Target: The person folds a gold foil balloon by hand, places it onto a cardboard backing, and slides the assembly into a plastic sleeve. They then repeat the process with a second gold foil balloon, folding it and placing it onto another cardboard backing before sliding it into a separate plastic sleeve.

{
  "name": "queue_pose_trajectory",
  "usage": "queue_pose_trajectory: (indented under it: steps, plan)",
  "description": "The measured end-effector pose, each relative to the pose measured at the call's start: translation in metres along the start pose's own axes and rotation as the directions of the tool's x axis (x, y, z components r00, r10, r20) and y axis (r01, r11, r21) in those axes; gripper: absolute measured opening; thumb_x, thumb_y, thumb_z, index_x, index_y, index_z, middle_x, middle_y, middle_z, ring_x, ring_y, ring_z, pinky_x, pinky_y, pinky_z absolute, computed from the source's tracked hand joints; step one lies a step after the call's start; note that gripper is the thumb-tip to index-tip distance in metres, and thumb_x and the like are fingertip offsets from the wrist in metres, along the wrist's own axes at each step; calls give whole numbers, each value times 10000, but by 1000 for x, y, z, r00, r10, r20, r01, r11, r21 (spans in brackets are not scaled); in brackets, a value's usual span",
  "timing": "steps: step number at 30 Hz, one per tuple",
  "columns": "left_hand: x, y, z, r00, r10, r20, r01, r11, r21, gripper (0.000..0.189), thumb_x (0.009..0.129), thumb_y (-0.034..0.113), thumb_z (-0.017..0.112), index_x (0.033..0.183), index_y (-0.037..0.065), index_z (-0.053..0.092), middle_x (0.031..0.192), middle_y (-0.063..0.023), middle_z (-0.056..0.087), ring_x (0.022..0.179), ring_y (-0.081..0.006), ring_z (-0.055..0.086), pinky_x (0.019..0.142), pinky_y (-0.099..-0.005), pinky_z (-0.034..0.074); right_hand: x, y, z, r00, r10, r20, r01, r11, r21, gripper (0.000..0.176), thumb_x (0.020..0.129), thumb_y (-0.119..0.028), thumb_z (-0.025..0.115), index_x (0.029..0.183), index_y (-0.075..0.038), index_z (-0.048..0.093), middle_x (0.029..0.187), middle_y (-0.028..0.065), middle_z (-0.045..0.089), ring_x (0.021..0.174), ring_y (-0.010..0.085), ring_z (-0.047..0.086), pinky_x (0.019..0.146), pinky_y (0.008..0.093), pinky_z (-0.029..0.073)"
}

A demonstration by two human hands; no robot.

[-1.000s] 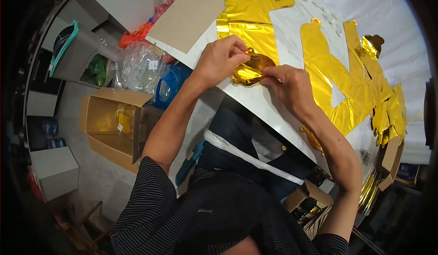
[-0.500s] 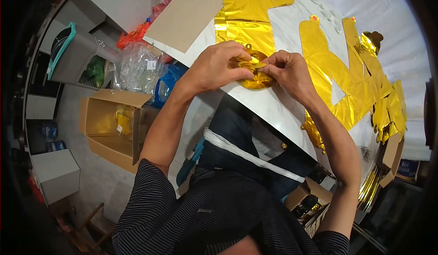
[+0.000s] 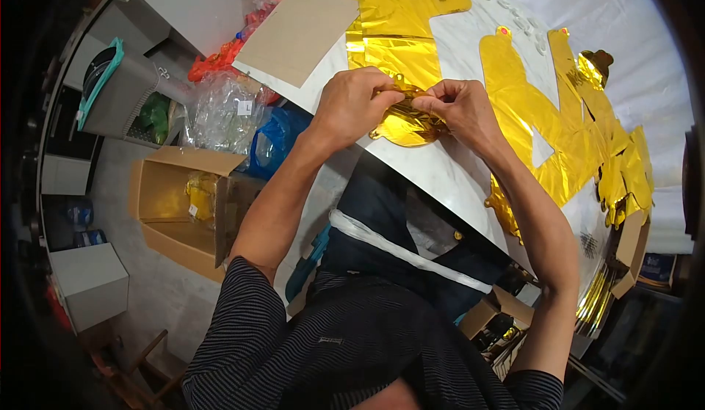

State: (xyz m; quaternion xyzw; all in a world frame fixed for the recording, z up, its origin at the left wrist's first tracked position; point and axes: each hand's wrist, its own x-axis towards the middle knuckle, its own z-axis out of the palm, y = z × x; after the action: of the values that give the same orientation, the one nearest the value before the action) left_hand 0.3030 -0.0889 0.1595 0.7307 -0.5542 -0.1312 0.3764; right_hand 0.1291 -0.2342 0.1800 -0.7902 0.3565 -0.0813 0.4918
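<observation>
A small gold foil balloon (image 3: 408, 129), flat and shiny, lies at the near edge of the white marbled table (image 3: 470, 168). My left hand (image 3: 354, 107) pinches its upper part between thumb and fingers. Close beside it, my right hand (image 3: 461, 110) pinches the same foil from the right. The fingertips almost meet and hide the exact spot they grip. Beyond my hands spreads a large flat gold foil sheet (image 3: 396, 24).
More gold foil shapes (image 3: 525, 105) lie on the right of the table. A cardboard sheet (image 3: 297, 39) overlaps its left edge. To the left are a clear plastic bag (image 3: 220, 113), a blue bag (image 3: 283, 138) and an open cardboard box (image 3: 176, 223). White cord (image 3: 404, 252) lies across my lap.
My fingers have shifted slightly on the balloon, with the left fingers now closed tighter. The balloon's lower part has turned and now shows a wider, flatter face.
</observation>
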Motion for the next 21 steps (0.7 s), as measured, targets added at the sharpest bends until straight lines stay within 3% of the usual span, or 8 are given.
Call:
queue_pose_trajectory:
  steps: [5, 8, 10, 15, 17, 18, 19, 21]
  plan:
    - [3, -2, 0, 986, -166, 27, 168, 979, -116, 278, 899, 239, 846, 957, -29, 796, 906, -185, 784, 776, -288, 758, 766, -378, 590, 5, 8, 0, 996, -83, 24, 82, 996, 16, 321, 882, -204, 909, 1095, -10, 767, 767, -25, 685, 660, 54, 566, 588, 223, 440]
    - [6, 7, -9, 974, -213, 71, 216, 976, -35, 292, 897, 243, 851, 991, -29, 802, 925, -190, 793, 798, -278, 771, 786, -371, 598, 0, 3, 0, 985, -169, -23, 161, 968, -193, 503, 833, -231, 940, 1232, -23, 717, 856, 16, 665, 745, 118, 600, 659, 270, 493]
    - [5, 9, -13, 970, -228, 88, 232, 971, -50, 289, 888, 239, 860, 993, -25, 806, 918, -188, 793, 806, -269, 774, 789, -370, 599, -8, 3, 8, 833, -517, -195, 390, 800, -457, 665, 791, -301, 957, 1328, -31, 672, 999, 94, 651, 877, 213, 641, 769, 346, 543]
    - [2, -8, -4, 974, -201, 104, 219, 951, -220, 287, 870, 209, 879, 1031, -9, 783, 948, -180, 797, 844, -261, 779, 802, -364, 601, 1, -14, -2, 839, -543, -35, 443, 719, -535, 587, 835, -349, 916, 1275, -13, 720, 1059, 142, 685, 950, 278, 682, 856, 383, 554]
    - [2, -16, 0, 993, -112, -31, 94, 933, -346, 353, 867, 178, 883, 1129, 5, 722, 1038, -177, 789, 882, -283, 781, 822, -355, 601, 14, -28, -10, 988, -47, 150, 94, 940, -327, 432, 910, -268, 854, 1212, 19, 741, 957, 130, 734, 857, 240, 692, 832, 365, 550]
    - [0, -2, -4, 978, -139, -153, 95, 960, -265, 381, 833, 24, 883, 1136, 1, 653, 1063, -103, 738, 858, -164, 720, 793, -299, 595, 27, -11, -11, 976, -186, 109, 206, 955, -214, 296, 977, -209, 783, 1159, 22, 751, 898, 75, 763, 800, 151, 673, 789, 322, 538]
    - [2, -2, -7, 978, -132, -164, 86, 962, -260, 381, 833, 24, 883, 1136, 1, 653, 1063, -103, 738, 858, -164, 720, 793, -299, 595, 35, -11, -18, 974, -199, 106, 218, 952, -216, 296, 977, -209, 783, 1159, 22, 751, 898, 75, 763, 800, 151, 673, 789, 322, 538]
    - [7, -3, -12, 865, 67, -496, -100, 994, -40, 345, 838, 5, 872, 1107, 11, 656, 1059, -101, 729, 884, -185, 727, 784, -313, 602, 50, -19, -30, 964, -265, -14, 265, 964, -26, 313, 949, -248, 774, 1104, 24, 773, 827, 100, 748, 761, 162, 678, 732, 355, 542]
